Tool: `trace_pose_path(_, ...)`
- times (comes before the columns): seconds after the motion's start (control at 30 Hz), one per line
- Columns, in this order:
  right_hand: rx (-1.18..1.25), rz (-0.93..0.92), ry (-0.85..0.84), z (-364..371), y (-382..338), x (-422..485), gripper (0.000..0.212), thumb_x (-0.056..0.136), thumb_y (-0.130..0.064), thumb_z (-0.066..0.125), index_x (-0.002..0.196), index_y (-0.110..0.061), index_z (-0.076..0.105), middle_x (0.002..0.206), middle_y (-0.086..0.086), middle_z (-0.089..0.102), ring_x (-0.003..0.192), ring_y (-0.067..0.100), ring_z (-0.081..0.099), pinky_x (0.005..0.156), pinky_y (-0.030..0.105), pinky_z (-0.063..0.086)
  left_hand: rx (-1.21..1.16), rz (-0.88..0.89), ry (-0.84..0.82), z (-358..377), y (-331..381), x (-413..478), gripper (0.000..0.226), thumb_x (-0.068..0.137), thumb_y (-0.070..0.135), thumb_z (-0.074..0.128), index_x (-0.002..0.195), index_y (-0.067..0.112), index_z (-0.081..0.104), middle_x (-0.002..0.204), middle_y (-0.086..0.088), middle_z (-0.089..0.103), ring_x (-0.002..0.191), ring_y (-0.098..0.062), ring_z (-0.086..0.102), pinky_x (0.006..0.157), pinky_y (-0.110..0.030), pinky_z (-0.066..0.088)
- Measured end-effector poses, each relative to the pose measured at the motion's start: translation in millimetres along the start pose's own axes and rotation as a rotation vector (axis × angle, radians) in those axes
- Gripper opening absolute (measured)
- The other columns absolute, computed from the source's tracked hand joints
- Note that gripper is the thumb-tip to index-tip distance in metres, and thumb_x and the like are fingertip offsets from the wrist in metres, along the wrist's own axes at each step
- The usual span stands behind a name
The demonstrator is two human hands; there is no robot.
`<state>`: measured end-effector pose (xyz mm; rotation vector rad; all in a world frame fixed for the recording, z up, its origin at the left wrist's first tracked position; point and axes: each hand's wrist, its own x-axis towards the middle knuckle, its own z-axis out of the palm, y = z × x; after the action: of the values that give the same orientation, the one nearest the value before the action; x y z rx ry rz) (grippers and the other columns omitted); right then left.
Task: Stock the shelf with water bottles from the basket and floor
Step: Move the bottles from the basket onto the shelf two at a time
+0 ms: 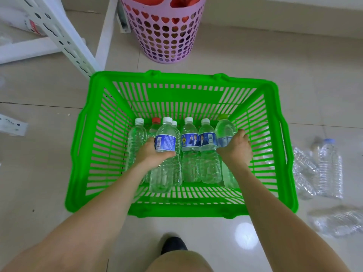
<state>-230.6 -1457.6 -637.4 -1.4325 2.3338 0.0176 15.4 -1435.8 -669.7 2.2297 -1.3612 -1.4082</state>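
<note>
A green plastic basket (110,134) stands on the tiled floor with several clear water bottles lying in it. My left hand (152,154) is wrapped around a blue-labelled, white-capped bottle (166,142) and holds it slightly above the others. My right hand (236,147) is closed on the rightmost bottle (225,127), which has a green cap. Two blue-labelled bottles (198,142) lie between my hands. A red-capped bottle (156,121) and an unlabelled one (137,136) lie at the left. The white metal shelf frame (64,42) stands at the upper left.
A pink perforated laundry basket (165,36) stands just behind the green basket. Several clear bottles (322,167) lie on the floor to the right, with more (337,220) nearer me. My dark shoe (173,244) and knee are at the bottom.
</note>
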Motion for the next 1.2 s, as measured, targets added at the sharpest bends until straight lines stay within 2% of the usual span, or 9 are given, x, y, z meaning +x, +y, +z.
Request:
trace_pose_path(0.1,0.147,0.014,-0.061,-1,4,2,0.081,0.069,-0.028,0.085,0.131,0.000,0.041,0.117,0.017,0.059,0.104,0.031,0.059,0.084,0.041,0.054,-0.076,-0.005,-0.032,-3,1,-4,0.062,0.064,0.050,0.081,0.111,0.034,0.043,0.085,0.024,0.051,0.074,0.003,0.053,0.057,-0.019,0.038)
trace_pose_path(0.2,0.301,-0.012,-0.092,-5,8,7,0.075,0.067,-0.026,0.086,0.129,-0.004,0.050,0.109,0.011,0.064,0.084,0.022,0.059,0.064,0.024,0.049,-0.137,0.008,-0.050,-7,2,-5,0.079,0.065,0.049,0.082,0.131,0.029,0.044,0.084,0.029,0.046,0.075,0.008,0.049,0.056,-0.018,0.033)
trace_pose_path(0.37,0.556,-0.019,-0.126,-19,10,10,0.073,0.061,-0.016,0.089,0.126,-0.009,0.057,0.103,-0.001,0.060,0.069,-0.001,0.051,0.048,0.009,0.037,-0.205,0.017,-0.059,-16,8,-8,0.083,0.063,0.050,0.082,0.134,0.028,0.045,0.102,0.017,0.060,0.087,-0.003,0.060,0.072,-0.027,0.048)
trace_pose_path(0.53,0.744,-0.039,-0.192,-38,0,5,0.079,0.059,-0.017,0.090,0.128,-0.007,0.055,0.108,-0.005,0.061,0.099,0.018,0.061,0.081,0.026,0.047,-0.257,0.045,-0.041,-28,21,-21,0.091,0.062,0.051,0.082,0.139,0.026,0.040,0.103,0.017,0.060,0.086,-0.005,0.063,0.073,-0.029,0.049)
trace_pose_path(0.7,0.941,-0.010,-0.288,-61,-15,-16,0.083,0.060,-0.010,0.089,0.132,-0.009,0.048,0.097,-0.002,0.069,0.077,0.007,0.070,0.051,0.010,0.049,-0.303,0.085,-0.036,-51,37,-44,0.089,0.063,0.045,0.084,0.139,0.024,0.042,0.111,0.011,0.062,0.090,-0.007,0.064,0.084,-0.036,0.054)
trace_pose_path(0.8,1.024,0.006,-0.337,-80,-22,-33,0.079,0.061,-0.006,0.088,0.130,-0.009,0.049,0.099,0.004,0.072,0.076,0.009,0.074,0.054,0.012,0.052,-0.349,0.087,-0.032,-69,49,-64,0.091,0.062,0.043,0.085,0.139,0.025,0.041,0.111,0.012,0.060,0.095,-0.009,0.063,0.088,-0.036,0.050)
trace_pose_path(0.97,1.107,0.022,-0.383,-121,-31,-65,0.076,0.060,-0.001,0.087,0.127,-0.007,0.050,0.100,0.007,0.074,0.081,0.017,0.074,0.078,0.037,0.058,-0.456,0.084,-0.026,-104,72,-109,0.090,0.052,0.043,0.089,0.130,0.029,0.047,0.113,0.007,0.067,0.100,-0.014,0.066,0.081,-0.032,0.054)
trace_pose_path(1.1,1.143,0.028,-0.414,-166,-42,-90,0.070,0.061,0.000,0.087,0.122,-0.010,0.053,0.089,0.000,0.077,0.077,0.014,0.074,0.066,0.029,0.055,-0.527,0.076,-0.022,-135,99,-151,0.079,0.038,0.047,0.089,0.109,0.044,0.054,0.111,0.006,0.069,0.103,-0.018,0.067,0.093,-0.047,0.053)
trace_pose_path(1.2,1.161,0.019,-0.431,-205,-53,-109,0.061,0.062,0.001,0.086,0.114,-0.013,0.056,0.083,-0.001,0.077,0.073,0.014,0.074,0.060,0.027,0.056,-0.544,0.085,-0.008,-159,124,-185,0.092,0.035,0.047,0.089,0.119,0.040,0.052,0.114,0.004,0.068,0.106,-0.019,0.066,0.095,-0.051,0.051)
